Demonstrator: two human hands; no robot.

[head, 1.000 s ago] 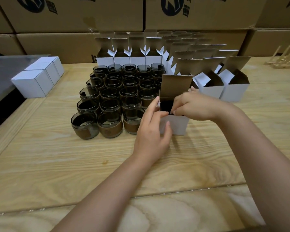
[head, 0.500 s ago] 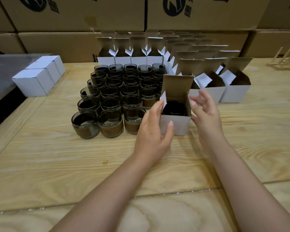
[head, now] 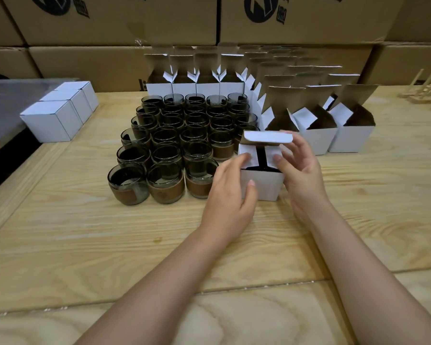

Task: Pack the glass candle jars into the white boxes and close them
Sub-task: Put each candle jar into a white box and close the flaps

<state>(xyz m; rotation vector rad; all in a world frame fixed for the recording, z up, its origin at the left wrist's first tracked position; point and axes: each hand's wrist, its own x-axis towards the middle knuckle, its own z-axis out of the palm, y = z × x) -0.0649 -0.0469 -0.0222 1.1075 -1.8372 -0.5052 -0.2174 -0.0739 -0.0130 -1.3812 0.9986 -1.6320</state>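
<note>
A small white box [head: 264, 185] stands on the wooden table in front of me, with a dark candle jar inside showing through the gap between its side flaps. My left hand [head: 230, 195] holds the box's left side and presses the left flap inward. My right hand [head: 300, 170] grips the right side, thumb on the right flap, fingers behind the top lid [head: 268, 138], which is bent forward over the opening. Several smoked-glass candle jars [head: 166, 181] with brown bands stand in rows to the left of the box.
Several open white boxes [head: 351, 136] with raised lids line the back and right. Three closed white boxes [head: 52, 120] sit at the far left by a grey surface. Large cardboard cartons [head: 309, 18] form a wall behind. Wooden pieces [head: 426, 92] lie far right.
The right hand left the box opening after setting the jar in, then came back to the box's right side. Both side flaps are now folded inward and the top lid has tipped forward.
</note>
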